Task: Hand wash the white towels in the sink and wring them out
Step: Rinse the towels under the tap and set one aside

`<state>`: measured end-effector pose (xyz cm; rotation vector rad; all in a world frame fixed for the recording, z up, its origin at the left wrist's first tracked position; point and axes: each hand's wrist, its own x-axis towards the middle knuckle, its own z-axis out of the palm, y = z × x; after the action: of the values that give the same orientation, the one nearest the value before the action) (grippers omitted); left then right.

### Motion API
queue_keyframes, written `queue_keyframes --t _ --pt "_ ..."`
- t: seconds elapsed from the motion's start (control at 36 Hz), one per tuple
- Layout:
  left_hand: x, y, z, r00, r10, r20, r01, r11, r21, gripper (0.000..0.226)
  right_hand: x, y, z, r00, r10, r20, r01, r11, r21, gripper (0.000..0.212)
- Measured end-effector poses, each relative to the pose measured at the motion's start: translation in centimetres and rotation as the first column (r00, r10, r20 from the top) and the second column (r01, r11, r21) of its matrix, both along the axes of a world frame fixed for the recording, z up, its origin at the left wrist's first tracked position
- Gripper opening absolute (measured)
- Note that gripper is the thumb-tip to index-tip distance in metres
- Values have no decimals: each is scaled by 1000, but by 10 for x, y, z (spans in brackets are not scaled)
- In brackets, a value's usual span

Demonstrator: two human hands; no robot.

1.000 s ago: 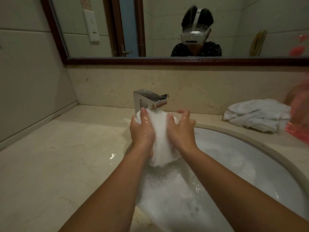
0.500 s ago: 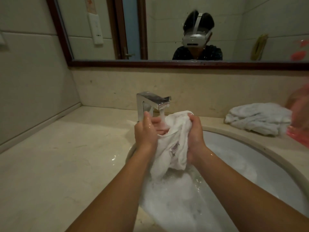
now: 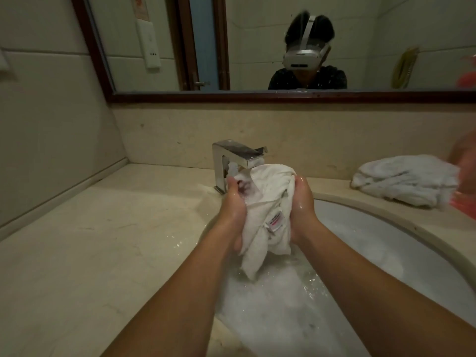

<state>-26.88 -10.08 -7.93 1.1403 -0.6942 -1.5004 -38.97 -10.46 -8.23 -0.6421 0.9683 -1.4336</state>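
A wet white towel (image 3: 265,202) with a small sewn label is bunched between my hands, just under the spout of the chrome faucet (image 3: 233,157). My left hand (image 3: 233,207) grips its left side and my right hand (image 3: 302,204) grips its right side. The towel's lower end hangs down toward the soapy water in the white sink (image 3: 412,243). A second white towel (image 3: 404,180) lies crumpled on the counter at the back right.
A beige stone counter (image 3: 90,253) surrounds the sink, with a wall on the left. A dark-framed mirror (image 3: 257,96) runs above the backsplash. Something red and blurred (image 3: 466,199) sits at the right edge beside the second towel.
The towel was pressed into a tight ball between my palms, then opened out. My hands have shifted along it and the label now faces me.
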Motion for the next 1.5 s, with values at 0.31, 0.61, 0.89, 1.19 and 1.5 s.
queue_keyframes --t 0.31,0.61,0.89,1.19,1.5 --pt "1 4 0 923 255 288 -180 948 -264 70 2 -4 -11 961 187 -203 -190 982 5 108" --pt "-7 9 -4 863 315 396 -191 927 -322 76 34 24 -4 923 -223 -314 181 971 -156 38" --pt "-9 5 1 816 360 452 -249 925 -287 73 34 22 3 796 -393 -460 365 918 -153 46" --pt "-2 3 3 862 367 351 -280 920 -274 70 23 22 7 915 -17 -402 50 996 71 92" --pt "4 15 9 914 281 294 -180 928 -325 71 -3 15 -16 921 207 -331 -200 978 53 49"
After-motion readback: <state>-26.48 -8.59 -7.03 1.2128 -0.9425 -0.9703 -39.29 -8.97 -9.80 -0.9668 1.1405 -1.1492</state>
